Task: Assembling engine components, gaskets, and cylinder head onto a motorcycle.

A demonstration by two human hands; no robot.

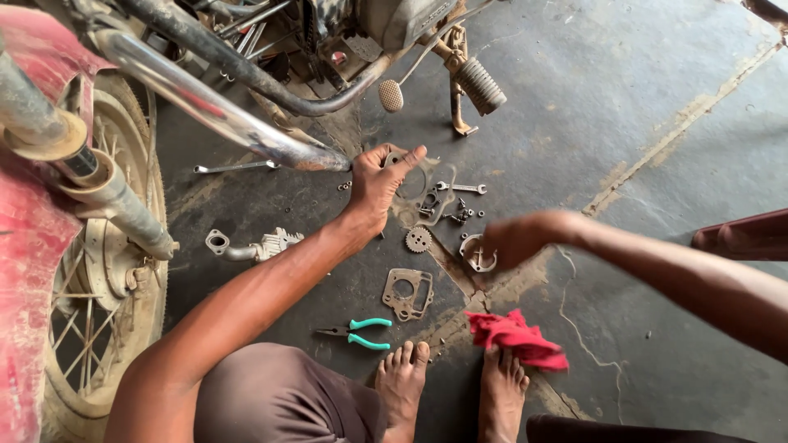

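The left hand (379,182) pinches a thin ring-shaped gasket (408,168) and holds it up over the floor (624,98), near the motorbike's exhaust pipe (205,102). The right hand (515,239) is blurry, so I cannot tell its grip; it is just beside a small round metal part (476,254). A gear (419,239) lies between the hands.

I look down on a dark, oil-stained concrete floor (657,98) with a pale cracked seam running diagonally across it and finer cracks branching lower down. A motorcycle fills the upper left of my view: its dusty spoked wheel (98,328), a chrome exhaust pipe (205,102), a ribbed rubber footpeg (480,84) and red bodywork (25,271) along the edge. At the right edge I see part of a dark reddish seat or stool (747,235). The light is soft, even daylight, casting no sharp shadows on the ground.
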